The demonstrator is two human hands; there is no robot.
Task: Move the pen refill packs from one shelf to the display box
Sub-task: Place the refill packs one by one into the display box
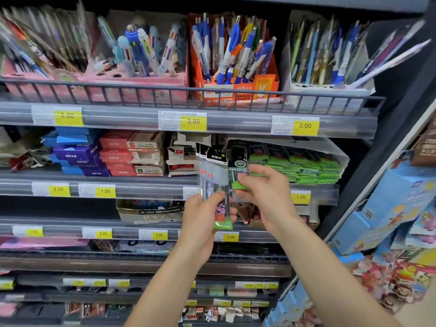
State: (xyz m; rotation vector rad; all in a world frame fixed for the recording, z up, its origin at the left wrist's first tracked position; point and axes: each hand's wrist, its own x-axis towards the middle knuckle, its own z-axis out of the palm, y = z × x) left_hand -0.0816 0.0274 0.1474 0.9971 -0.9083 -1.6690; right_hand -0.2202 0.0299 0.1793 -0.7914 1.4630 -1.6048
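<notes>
Refill packs [213,178] stand upright as a small fanned bunch near the middle of the view, in front of the second shelf [94,185]. The left hand [203,223] holds them by their lower ends, thumb across the front, probably so the tops stay free for sorting. They are slim clear sleeves with black header cards, red round marks, and one with a pink cartoon figure on a green foot. At about 3 o'clock from the bunch, the right hand [262,187] pinches another green-edged pack [239,182], seemingly adding it to the bunch or pulling it away; which cannot be told. Behind that hand, further toward 3 o'clock, a white display box [335,152] lies tilted on the shelf, packed with green-ended packs [304,166]. Yellow price tags [193,121] line the shelf edges at 12 o'clock, below boxes of pens [233,53].
</notes>
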